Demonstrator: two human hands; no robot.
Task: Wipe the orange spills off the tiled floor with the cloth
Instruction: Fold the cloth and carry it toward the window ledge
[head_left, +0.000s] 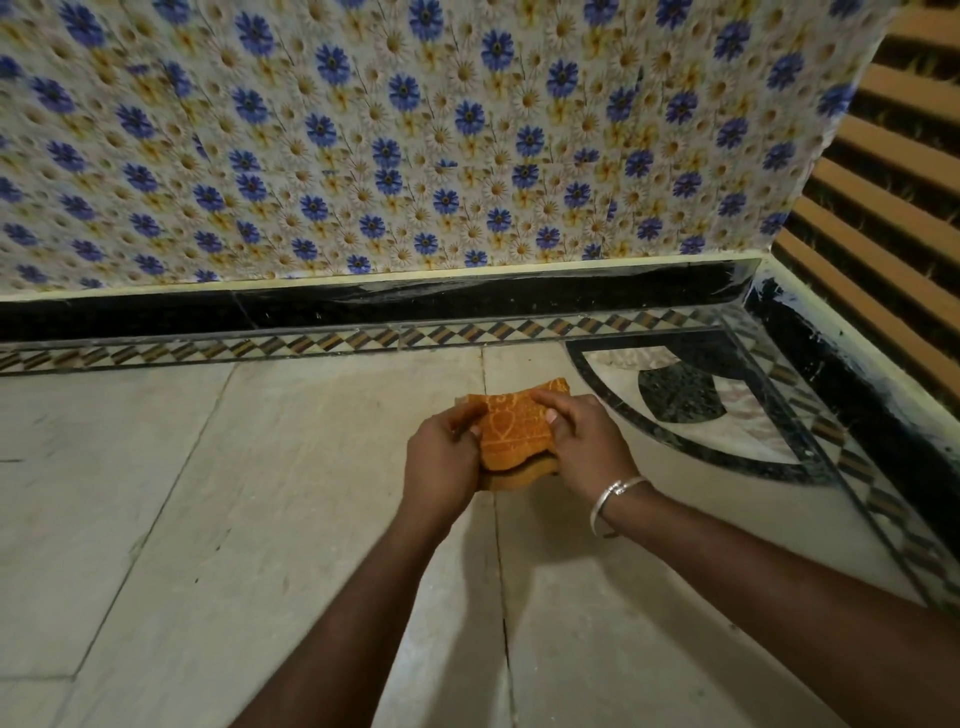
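A folded orange patterned cloth (511, 431) is held between both hands just above the pale tiled floor (260, 493). My left hand (444, 460) grips its left edge, thumb on top. My right hand (584, 447), with a silver bangle on the wrist, grips the right edge, fingers curled over the top. The cloth is bunched into a thick pad; its lower fold hangs in shadow. I see no distinct orange spill on the floor around the hands; only faint specks near the tile joint in front of the cloth.
A wall covered in blue-and-yellow flower pattern (415, 145) rises behind a black skirting (363, 306). A checkered border strip (311, 343) runs along it. A black-and-white inlaid corner motif (685, 389) lies to the right. A wall with brown slats (893, 182) closes the right side.
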